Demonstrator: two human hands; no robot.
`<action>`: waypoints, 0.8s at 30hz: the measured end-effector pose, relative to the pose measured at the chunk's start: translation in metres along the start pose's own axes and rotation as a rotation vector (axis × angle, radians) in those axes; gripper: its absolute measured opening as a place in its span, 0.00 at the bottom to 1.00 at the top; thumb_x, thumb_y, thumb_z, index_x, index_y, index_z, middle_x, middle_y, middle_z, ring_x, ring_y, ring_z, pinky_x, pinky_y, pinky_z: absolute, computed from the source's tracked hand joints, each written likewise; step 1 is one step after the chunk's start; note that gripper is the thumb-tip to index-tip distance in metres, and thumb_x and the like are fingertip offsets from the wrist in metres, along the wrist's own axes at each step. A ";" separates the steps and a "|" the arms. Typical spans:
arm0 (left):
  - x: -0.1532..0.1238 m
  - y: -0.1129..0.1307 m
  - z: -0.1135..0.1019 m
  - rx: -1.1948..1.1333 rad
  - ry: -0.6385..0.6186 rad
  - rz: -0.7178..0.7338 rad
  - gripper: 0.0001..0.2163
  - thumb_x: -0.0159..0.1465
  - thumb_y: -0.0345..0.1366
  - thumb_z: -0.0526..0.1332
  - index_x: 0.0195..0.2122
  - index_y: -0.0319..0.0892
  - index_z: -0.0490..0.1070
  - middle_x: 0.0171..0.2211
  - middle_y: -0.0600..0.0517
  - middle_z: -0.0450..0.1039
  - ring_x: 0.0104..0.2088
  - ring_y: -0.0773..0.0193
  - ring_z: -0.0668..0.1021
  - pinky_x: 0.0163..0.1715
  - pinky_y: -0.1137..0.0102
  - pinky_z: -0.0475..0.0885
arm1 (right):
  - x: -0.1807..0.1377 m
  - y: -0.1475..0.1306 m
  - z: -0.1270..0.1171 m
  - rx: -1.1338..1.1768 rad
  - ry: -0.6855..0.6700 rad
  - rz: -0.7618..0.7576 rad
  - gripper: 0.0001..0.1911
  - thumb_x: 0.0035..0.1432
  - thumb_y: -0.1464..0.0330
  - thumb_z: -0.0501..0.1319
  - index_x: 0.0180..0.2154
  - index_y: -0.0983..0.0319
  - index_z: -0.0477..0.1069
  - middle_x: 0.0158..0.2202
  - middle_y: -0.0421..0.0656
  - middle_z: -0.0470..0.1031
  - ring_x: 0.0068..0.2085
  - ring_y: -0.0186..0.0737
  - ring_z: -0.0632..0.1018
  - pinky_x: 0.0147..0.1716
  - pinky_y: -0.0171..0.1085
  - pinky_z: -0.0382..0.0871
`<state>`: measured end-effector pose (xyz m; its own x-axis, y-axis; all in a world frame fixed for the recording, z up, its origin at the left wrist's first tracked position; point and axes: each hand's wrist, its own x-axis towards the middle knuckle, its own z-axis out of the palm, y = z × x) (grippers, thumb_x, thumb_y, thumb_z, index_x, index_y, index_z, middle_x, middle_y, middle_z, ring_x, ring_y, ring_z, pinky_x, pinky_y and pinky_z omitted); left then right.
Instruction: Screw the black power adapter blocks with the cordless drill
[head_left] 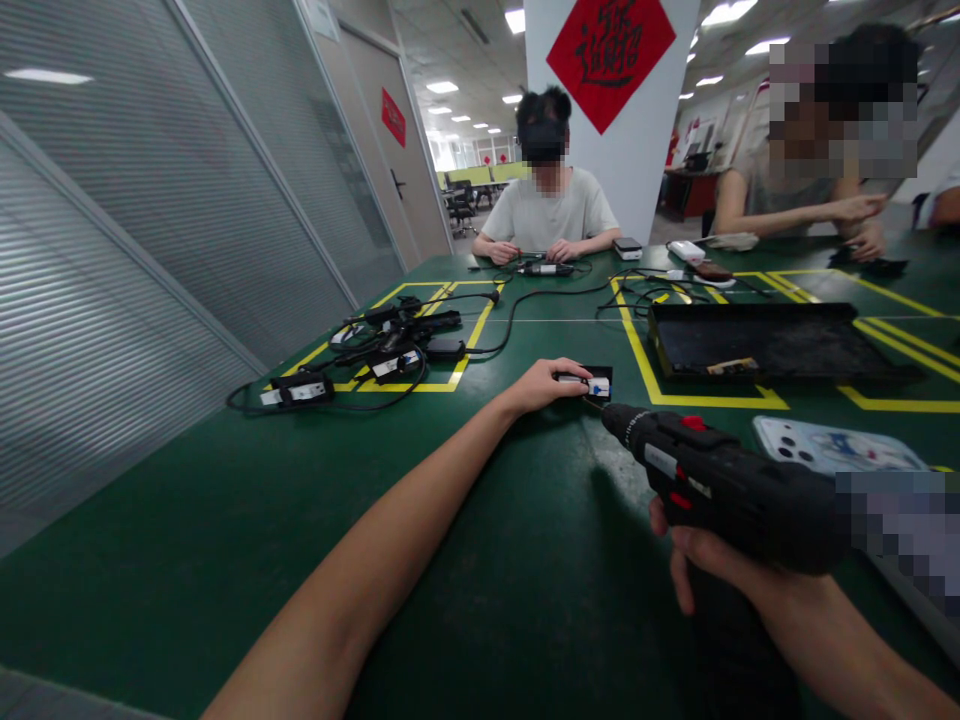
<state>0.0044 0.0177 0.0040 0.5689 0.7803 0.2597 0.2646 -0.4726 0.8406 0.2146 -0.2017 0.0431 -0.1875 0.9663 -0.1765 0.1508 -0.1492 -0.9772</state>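
My left hand (544, 385) reaches out over the green table (225, 540) and its fingers close on a small black box with a white and blue label (589, 382). In my right hand (701, 565), low on the right, is a black cordless screwdriver with red buttons (720, 480), gripped round the handle. Its bit points at the small box and nearly touches it.
A heap of black power adapters with cables (375, 350) lies in a yellow-taped square at left. A black tray (772, 345) sits at right, a phone (832, 445) in front of it. Two other people sit across the table.
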 end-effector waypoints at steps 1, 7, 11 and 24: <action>0.000 0.000 0.000 -0.002 -0.002 0.003 0.15 0.53 0.38 0.64 0.41 0.39 0.76 0.47 0.47 0.71 0.47 0.62 0.72 0.51 0.68 0.63 | 0.000 0.000 0.000 0.007 0.002 -0.003 0.07 0.48 0.63 0.58 0.32 0.57 0.68 0.26 0.40 0.78 0.14 0.38 0.75 0.16 0.37 0.68; 0.000 -0.002 -0.001 -0.020 -0.011 0.019 0.15 0.53 0.39 0.64 0.41 0.39 0.75 0.47 0.46 0.71 0.47 0.61 0.72 0.51 0.68 0.63 | -0.003 -0.010 0.000 -0.017 0.013 -0.003 0.08 0.47 0.64 0.61 0.32 0.58 0.70 0.28 0.40 0.78 0.15 0.37 0.75 0.17 0.37 0.69; 0.000 -0.003 0.000 -0.018 -0.006 0.021 0.15 0.54 0.39 0.64 0.41 0.39 0.75 0.47 0.46 0.71 0.47 0.62 0.72 0.51 0.68 0.62 | -0.006 -0.020 0.002 -0.029 0.017 0.023 0.07 0.47 0.64 0.60 0.32 0.57 0.70 0.26 0.40 0.78 0.16 0.38 0.76 0.19 0.37 0.71; 0.001 -0.005 0.001 -0.032 0.000 0.019 0.15 0.53 0.38 0.64 0.40 0.39 0.76 0.46 0.47 0.72 0.46 0.61 0.73 0.49 0.68 0.64 | -0.015 -0.032 0.008 -0.133 0.119 -0.007 0.12 0.50 0.60 0.59 0.37 0.58 0.70 0.28 0.40 0.77 0.18 0.37 0.75 0.23 0.39 0.73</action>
<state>0.0046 0.0205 -0.0001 0.5733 0.7716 0.2757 0.2289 -0.4739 0.8503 0.2050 -0.2131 0.0766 -0.0737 0.9864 -0.1471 0.2782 -0.1213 -0.9528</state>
